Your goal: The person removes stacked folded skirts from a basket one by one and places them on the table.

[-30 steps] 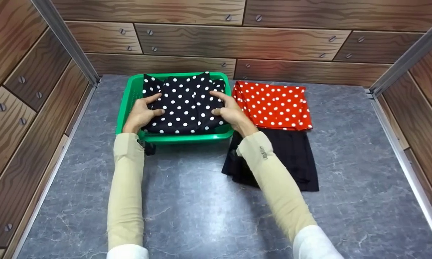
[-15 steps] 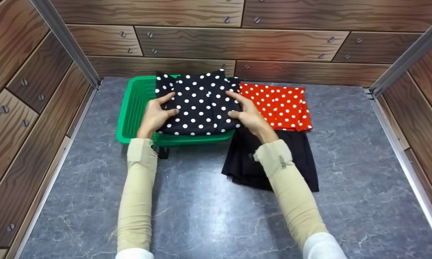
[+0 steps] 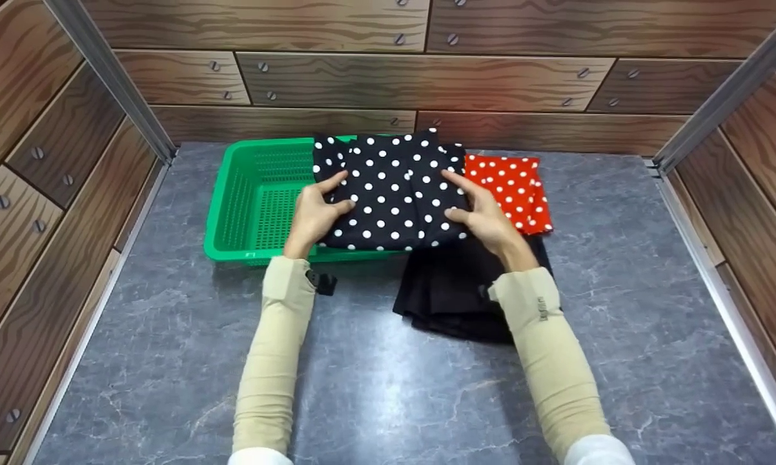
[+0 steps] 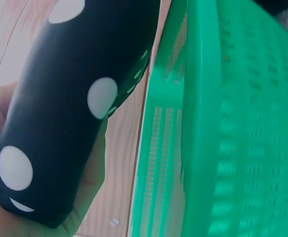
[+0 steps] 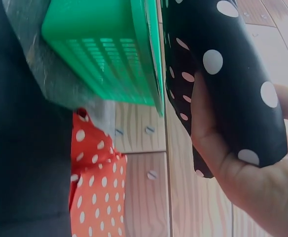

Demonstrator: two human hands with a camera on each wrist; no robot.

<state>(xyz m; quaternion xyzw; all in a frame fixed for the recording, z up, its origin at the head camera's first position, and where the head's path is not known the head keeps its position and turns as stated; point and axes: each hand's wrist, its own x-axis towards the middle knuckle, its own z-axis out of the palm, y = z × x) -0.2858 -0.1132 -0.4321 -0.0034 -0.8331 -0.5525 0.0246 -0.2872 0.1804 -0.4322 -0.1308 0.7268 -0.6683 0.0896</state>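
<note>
Between both hands hangs a folded black cloth with white polka dots (image 3: 391,194), lifted above the basket rim in both wrist views. My left hand (image 3: 317,210) grips its left edge, thumb on top and fingers underneath. On the right edge my right hand (image 3: 485,210) holds it the same way, with the palm wrapping the fold (image 5: 242,98) in the right wrist view. Under the cloth's left part stands a green plastic basket (image 3: 217,206), its visible left half holding nothing. The basket's right end is hidden beneath the cloth.
To the right lies a folded red cloth with white dots (image 3: 507,187), partly covered by the raised cloth in the head view. In front of it is a plain black pleated garment (image 3: 456,297). Wood-patterned walls (image 3: 336,81) enclose the grey marbled surface (image 3: 168,361).
Both hands have lifted the black dotted cloth out of the basket and carried it rightward. More of the basket's inside shows, and the cloth now overlaps part of the red one.
</note>
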